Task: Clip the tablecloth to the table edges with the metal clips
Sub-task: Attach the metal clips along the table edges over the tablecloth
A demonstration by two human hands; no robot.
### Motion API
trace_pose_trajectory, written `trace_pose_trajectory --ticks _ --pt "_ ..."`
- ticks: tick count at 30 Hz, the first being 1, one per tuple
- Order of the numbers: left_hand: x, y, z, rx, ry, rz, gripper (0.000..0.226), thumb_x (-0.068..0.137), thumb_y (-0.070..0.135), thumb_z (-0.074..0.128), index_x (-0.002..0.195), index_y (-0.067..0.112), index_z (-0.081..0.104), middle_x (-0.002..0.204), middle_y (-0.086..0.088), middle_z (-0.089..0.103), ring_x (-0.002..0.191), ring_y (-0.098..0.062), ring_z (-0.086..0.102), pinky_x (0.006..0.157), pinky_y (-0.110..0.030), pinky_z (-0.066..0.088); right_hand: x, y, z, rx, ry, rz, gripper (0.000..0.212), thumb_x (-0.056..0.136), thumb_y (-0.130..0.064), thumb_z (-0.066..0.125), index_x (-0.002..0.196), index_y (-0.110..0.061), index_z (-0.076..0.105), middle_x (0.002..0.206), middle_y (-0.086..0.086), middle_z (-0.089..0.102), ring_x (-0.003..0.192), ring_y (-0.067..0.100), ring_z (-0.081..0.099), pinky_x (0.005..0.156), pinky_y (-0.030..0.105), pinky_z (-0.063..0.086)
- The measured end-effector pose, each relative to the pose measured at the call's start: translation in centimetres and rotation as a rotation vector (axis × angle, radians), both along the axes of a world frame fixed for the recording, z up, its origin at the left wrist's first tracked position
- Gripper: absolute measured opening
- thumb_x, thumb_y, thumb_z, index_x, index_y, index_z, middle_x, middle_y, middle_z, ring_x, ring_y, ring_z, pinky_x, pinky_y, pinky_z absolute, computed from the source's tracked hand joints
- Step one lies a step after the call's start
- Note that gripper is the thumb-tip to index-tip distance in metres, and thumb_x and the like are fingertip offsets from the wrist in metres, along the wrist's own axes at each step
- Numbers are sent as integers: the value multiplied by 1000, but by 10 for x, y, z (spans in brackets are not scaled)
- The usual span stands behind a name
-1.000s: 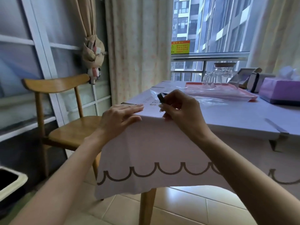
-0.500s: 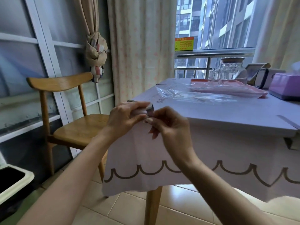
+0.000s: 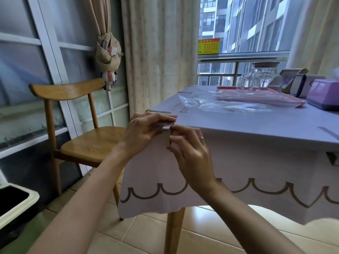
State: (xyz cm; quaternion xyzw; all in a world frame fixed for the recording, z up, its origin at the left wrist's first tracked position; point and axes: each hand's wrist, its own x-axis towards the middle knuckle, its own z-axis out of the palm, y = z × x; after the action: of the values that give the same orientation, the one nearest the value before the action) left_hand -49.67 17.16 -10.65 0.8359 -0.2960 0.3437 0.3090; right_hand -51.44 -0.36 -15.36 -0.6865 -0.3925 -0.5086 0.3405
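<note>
The work is at the near left corner of the surface [image 3: 174, 233], roughly 9 o'clock from the middle of the view. A metal clip [image 3: 167, 132] sits at the edge there, its top arm lying over the tablecloth [image 3: 238, 167] and its side hanging down the drape. The left hand [image 3: 145, 131] has its grip closed over the corner, fingers curled on the clip's top arm and the cloth beneath. The right hand [image 3: 190, 153] pinches the clip's lower part between thumb and forefinger, just at 5 o'clock of the left. Whether the clip is pushed fully home cannot be told.

By my reading the task is partly done. A second clip [image 3: 158, 111] is already on the left edge at 12 o'clock of the left hand, and a third clip [image 3: 328, 132] bites the near edge far out at 3 o'clock. This corner's clip needs seating, and the edges out of view remain unknown.
</note>
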Motion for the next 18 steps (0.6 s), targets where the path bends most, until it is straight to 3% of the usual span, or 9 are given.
trace_pose_trajectory --ticks 2,6,11,18 --pt "0 0 -1 -17 -6 -12 31 86 30 54 115 24 64 120 6 65 117 -14 57 96 -50 45 5 -4 -1 -92 -147 -151 12 84 -17 70 90 -7 69 108 9 66 98 23 53 82 33 51" --pt "0 0 -2 3 -50 39 31 84 24 56 115 30 62 118 9 65 116 -11 58 96 -51 45 1 -2 4 -60 -240 -221 15 86 -27 69 85 -13 72 93 0 71 91 23 61 79 35 45" --pt "1 0 -3 -6 -47 53 33 86 34 52 117 29 60 118 6 66 116 -12 58 94 -50 46 0 0 12 -25 -224 -170 19 85 -30 69 81 -12 72 83 -2 70 82 21 62 81 37 40" --pt "-7 -5 -1 20 -115 144 32 83 36 49 112 33 63 108 10 66 102 -3 56 85 -43 46 -1 7 21 34 -149 -86 20 79 -26 73 78 -6 69 75 5 66 69 15 55 65 30 42"
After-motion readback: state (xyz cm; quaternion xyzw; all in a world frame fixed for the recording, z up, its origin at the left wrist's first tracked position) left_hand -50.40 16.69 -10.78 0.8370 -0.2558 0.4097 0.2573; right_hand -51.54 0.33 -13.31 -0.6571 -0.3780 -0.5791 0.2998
